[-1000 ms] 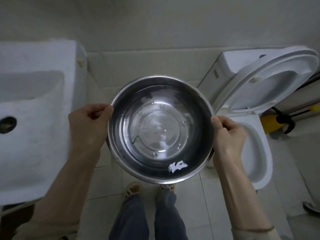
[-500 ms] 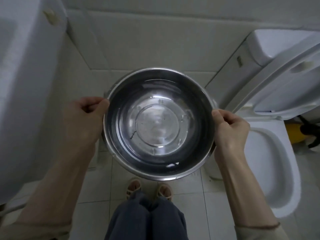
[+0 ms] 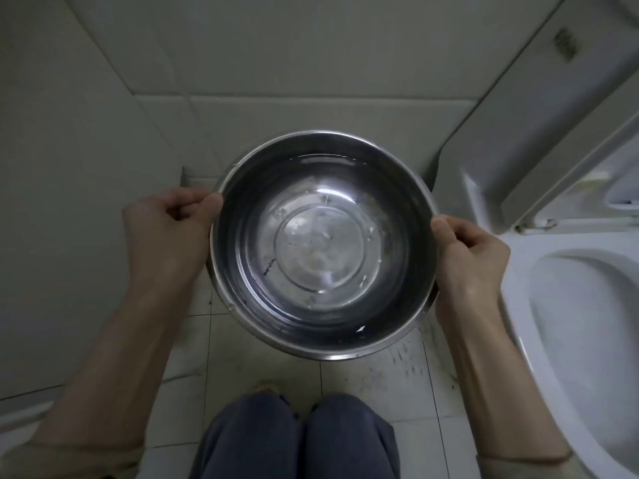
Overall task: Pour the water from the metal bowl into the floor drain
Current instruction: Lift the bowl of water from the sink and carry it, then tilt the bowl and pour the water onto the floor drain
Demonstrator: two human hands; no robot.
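A round metal bowl [image 3: 321,243] with clear water in it hangs level in front of me, low over the tiled floor. My left hand [image 3: 166,229] grips its left rim, thumb on the edge. On the opposite rim my right hand [image 3: 466,254] holds it the same way. The water surface reaches part way up the far wall of the bowl. No floor drain shows; the floor directly under the bowl is hidden.
A white toilet [image 3: 570,323] with its lid raised stands close on the right. A grey cabinet side [image 3: 69,202] fills the left. The tiled wall [image 3: 294,63] is straight ahead. My knees in blue trousers [image 3: 297,440] are at the bottom, over stained floor tiles [image 3: 373,378].
My view and the bowl have dropped toward the floor as I crouch. The sink has left the view and the toilet looms nearer on the right. Both hands keep their hold.
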